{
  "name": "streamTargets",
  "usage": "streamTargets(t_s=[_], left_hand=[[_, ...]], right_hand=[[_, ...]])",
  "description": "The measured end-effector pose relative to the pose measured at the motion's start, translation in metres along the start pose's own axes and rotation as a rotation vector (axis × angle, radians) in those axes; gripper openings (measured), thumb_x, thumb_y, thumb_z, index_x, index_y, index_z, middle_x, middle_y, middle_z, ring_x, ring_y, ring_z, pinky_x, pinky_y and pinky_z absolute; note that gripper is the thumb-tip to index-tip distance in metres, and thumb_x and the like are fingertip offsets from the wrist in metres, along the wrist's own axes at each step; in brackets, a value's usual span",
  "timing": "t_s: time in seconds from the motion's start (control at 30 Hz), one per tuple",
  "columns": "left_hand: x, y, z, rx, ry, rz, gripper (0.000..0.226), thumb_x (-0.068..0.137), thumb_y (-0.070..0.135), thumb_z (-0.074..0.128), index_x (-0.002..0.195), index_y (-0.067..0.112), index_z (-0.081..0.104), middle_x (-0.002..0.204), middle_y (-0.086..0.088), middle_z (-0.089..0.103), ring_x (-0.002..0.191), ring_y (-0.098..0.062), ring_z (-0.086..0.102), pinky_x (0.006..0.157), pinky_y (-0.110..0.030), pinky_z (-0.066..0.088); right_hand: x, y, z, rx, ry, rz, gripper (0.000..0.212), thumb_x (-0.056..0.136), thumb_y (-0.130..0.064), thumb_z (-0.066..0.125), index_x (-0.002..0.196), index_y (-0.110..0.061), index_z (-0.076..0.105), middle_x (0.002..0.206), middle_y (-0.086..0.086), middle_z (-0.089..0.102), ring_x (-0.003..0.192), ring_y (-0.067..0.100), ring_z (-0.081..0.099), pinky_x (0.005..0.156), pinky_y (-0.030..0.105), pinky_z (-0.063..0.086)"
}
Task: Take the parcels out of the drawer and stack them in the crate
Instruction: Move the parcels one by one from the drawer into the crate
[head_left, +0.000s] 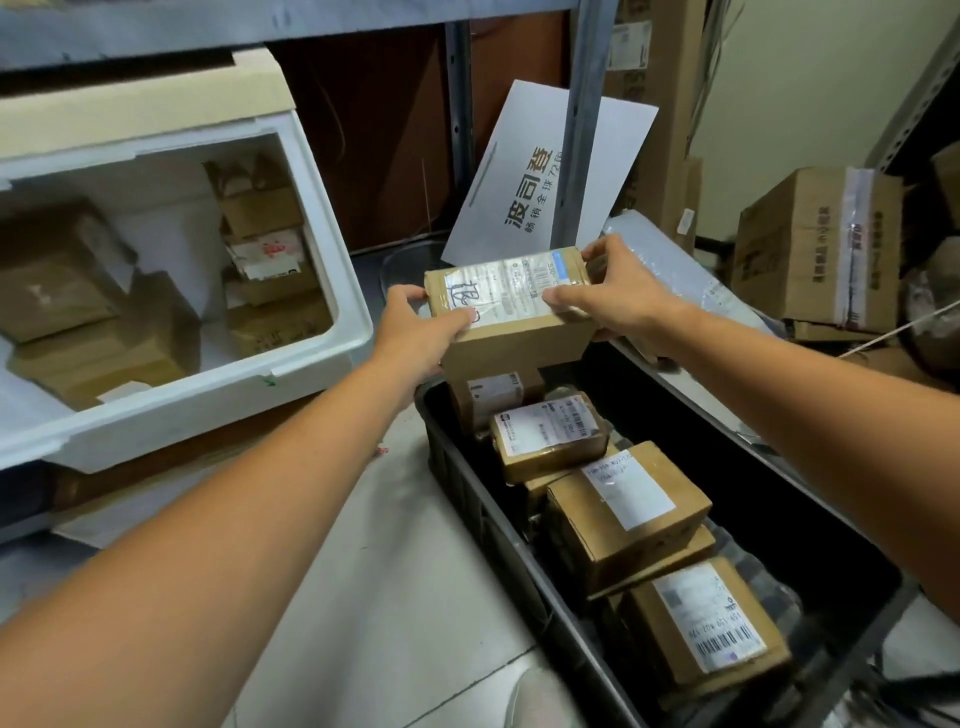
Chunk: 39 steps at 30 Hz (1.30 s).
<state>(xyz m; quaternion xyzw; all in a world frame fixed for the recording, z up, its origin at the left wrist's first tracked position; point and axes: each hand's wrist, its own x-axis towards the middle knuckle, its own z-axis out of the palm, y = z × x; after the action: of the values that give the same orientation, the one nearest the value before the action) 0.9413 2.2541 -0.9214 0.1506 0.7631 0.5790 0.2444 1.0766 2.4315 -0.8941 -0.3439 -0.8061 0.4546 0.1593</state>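
Both my hands hold a brown cardboard parcel with a white shipping label above the far end of a black plastic crate. My left hand grips its left end, thumb on top. My right hand grips its right end, thumb lying across the label. Inside the crate several labelled brown parcels lie in a row, some stacked. To the left, a white foam drawer-like box stands open, with several more brown parcels inside.
A grey metal shelf post rises behind the crate, with a large white envelope leaning on it. Big cardboard cartons are piled at the right. Pale tiled floor lies between the foam box and the crate.
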Motion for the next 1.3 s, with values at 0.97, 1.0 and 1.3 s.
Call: streamTargets(t_s=[0.97, 1.0, 1.3], left_hand=[[0.058, -0.046, 0.019, 0.122, 0.029, -0.121, 0.054, 0.086, 0.040, 0.075, 0.127, 0.030, 0.042, 0.124, 0.000, 0.061, 0.103, -0.019, 0.062, 0.067, -0.029, 0.054], [0.059, -0.046, 0.019, 0.122, 0.032, -0.120, 0.055, 0.086, 0.040, 0.075, 0.128, 0.030, 0.042, 0.124, 0.000, 0.060, 0.104, -0.019, 0.061, 0.069, -0.030, 0.054], [0.065, -0.047, 0.015, 0.125, 0.034, -0.145, 0.050, 0.085, 0.045, 0.074, 0.123, 0.033, 0.044, 0.122, 0.002, 0.062, 0.107, -0.018, 0.063, 0.070, -0.029, 0.054]], right_hand=[[0.068, 0.054, 0.041, -0.073, -0.085, 0.061, 0.049, 0.088, -0.035, 0.074, 0.122, -0.024, 0.042, 0.117, 0.003, 0.063, 0.100, 0.017, 0.063, 0.077, 0.032, 0.056], [0.068, 0.054, 0.042, -0.073, -0.085, 0.060, 0.049, 0.088, -0.035, 0.074, 0.123, -0.023, 0.042, 0.118, 0.003, 0.062, 0.101, 0.017, 0.062, 0.081, 0.034, 0.056], [0.073, 0.054, 0.046, -0.065, -0.099, 0.059, 0.062, 0.090, -0.038, 0.071, 0.141, -0.019, 0.042, 0.126, 0.006, 0.058, 0.112, 0.025, 0.060, 0.091, 0.045, 0.057]])
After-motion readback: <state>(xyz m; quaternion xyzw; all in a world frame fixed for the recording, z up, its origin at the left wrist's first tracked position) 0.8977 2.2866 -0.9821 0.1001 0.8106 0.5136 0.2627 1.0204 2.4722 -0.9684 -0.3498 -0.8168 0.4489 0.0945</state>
